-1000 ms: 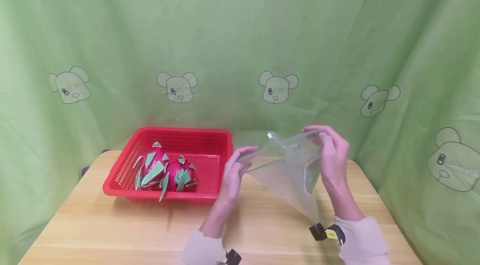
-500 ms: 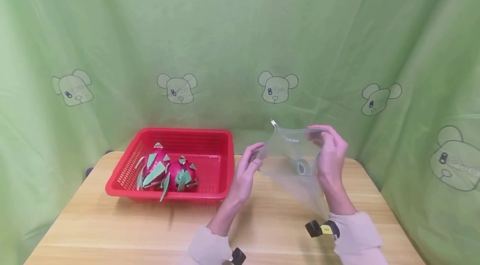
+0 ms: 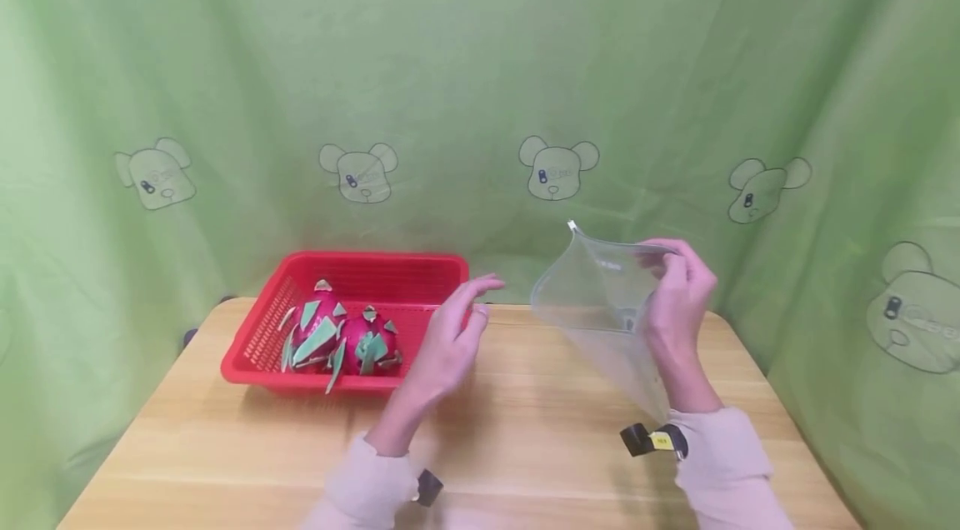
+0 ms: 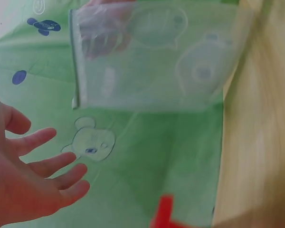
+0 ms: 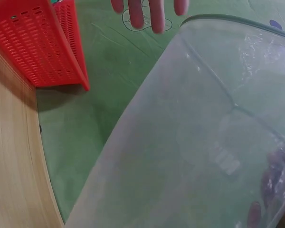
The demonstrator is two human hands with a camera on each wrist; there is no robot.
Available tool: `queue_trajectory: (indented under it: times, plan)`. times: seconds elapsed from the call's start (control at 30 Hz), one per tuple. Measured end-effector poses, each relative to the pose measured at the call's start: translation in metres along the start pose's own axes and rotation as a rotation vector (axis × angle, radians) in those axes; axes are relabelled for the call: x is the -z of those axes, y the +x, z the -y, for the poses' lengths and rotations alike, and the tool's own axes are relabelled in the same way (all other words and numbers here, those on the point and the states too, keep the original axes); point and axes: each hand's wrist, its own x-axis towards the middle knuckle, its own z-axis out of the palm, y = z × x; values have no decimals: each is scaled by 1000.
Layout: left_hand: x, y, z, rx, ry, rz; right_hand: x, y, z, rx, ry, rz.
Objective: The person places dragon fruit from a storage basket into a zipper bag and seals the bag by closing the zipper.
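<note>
Bare table [image 3: 525, 430] between basket [image 3: 442, 272] and bag [image 3: 600, 305]

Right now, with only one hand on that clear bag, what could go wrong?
The clear zip bag hangs from the right hand alone, so its limp mouth may sag shut. The left hand is open, close to the red basket rim, and might knock it. The two dragon fruits have stiff scales that could snag the thin plastic.

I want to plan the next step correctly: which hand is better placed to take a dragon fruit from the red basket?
Probably the left hand. It is open, holds nothing, and hovers beside the red basket near the dragon fruits. The right hand pinches the clear zip bag at its top edge, farther from the basket.
</note>
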Motion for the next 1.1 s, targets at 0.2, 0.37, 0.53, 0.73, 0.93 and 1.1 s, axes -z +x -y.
queue_trajectory:
  times: [0.2, 0.37, 0.53, 0.73, 0.93, 1.1]
  plan:
    - [23, -2, 1, 5, 221, -11, 6, 0, -1, 7, -19, -9]
    - [44, -8, 4, 132, 452, 3, 7, -1, -2, 13, -40, 3]
    - [67, -17, 16, 269, 657, 49, 5, -1, -2, 24, -44, 10]
    - [88, -22, 32, 332, 795, 137, 2, -1, -4, 60, -74, 37]
    - [99, -25, 40, 424, 774, 187, 1, -2, -7, 60, -92, 40]
    - [105, -25, 45, 445, 755, 226, 1, -2, -6, 55, -103, 47]
